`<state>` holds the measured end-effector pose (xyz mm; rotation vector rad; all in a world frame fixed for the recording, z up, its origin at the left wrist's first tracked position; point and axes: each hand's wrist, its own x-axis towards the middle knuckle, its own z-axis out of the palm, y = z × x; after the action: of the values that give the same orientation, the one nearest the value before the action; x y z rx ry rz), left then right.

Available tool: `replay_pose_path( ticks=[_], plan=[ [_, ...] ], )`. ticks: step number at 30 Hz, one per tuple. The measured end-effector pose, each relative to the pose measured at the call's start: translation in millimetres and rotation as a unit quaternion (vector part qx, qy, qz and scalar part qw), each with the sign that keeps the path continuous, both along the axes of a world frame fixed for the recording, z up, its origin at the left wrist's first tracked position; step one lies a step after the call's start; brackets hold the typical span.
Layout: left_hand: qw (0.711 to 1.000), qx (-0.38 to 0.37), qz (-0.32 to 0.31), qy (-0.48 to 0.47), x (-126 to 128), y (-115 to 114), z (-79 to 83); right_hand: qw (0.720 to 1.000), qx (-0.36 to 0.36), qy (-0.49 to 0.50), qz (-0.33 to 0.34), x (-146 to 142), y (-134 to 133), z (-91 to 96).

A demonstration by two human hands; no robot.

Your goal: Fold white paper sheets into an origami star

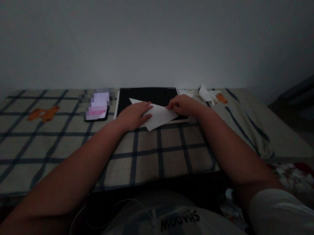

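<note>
A white sheet of paper [159, 117], folded into a triangle, lies on a black spiral-bound notebook [149, 92], with one corner reaching past the notebook's near edge. My left hand [135, 115] rests on the paper's left part, fingers stretched out and thumb apart. At the right end of the paper, my right hand [183, 105] has its fingers curled together in a pinch on the paper's edge. The right fingers partly hide that corner.
A phone [98, 107] with a lit, blurred screen lies left of the notebook. Folded white paper pieces [204, 94] sit to the right against the wall [150, 34]. A checked cloth [159, 150] covers the table. A white cable [125, 200] hangs by my lap.
</note>
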<state>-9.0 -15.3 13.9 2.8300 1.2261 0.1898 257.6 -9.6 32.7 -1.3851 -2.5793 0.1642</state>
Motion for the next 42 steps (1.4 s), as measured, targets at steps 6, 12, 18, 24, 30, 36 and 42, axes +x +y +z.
replay_pose_path(
  ticks=[6,12,18,24,30,36,42],
  plan=[
    [1.0,-0.002,-0.001,-0.003,-1.5,0.2,0.7,1.0,-0.006,-0.005,-0.022,6.3,-1.3,6.1],
    [1.0,0.009,-0.006,-0.012,-2.5,1.0,-2.0,0.999,0.026,-0.03,-0.021,3.0,-6.4,10.3],
    [1.0,0.016,-0.011,-0.013,-2.6,1.0,-2.2,0.998,0.039,-0.041,-0.026,3.1,-6.2,9.5],
    [1.0,0.023,-0.009,-0.015,-2.5,1.3,-4.0,0.999,0.05,0.011,0.019,2.4,-7.6,4.8],
    [1.0,0.016,0.003,-0.019,-2.1,-0.3,-3.0,0.989,-0.041,0.071,0.125,-12.8,-15.4,-8.8],
    [0.996,0.005,-0.001,-0.087,-5.1,0.4,-1.2,0.989,-0.047,0.039,0.132,-18.8,-20.0,-9.2],
    [0.981,-0.013,0.015,-0.194,-9.6,1.7,-1.6,0.988,-0.046,0.08,0.121,-14.9,-20.4,-1.0]
  ],
)
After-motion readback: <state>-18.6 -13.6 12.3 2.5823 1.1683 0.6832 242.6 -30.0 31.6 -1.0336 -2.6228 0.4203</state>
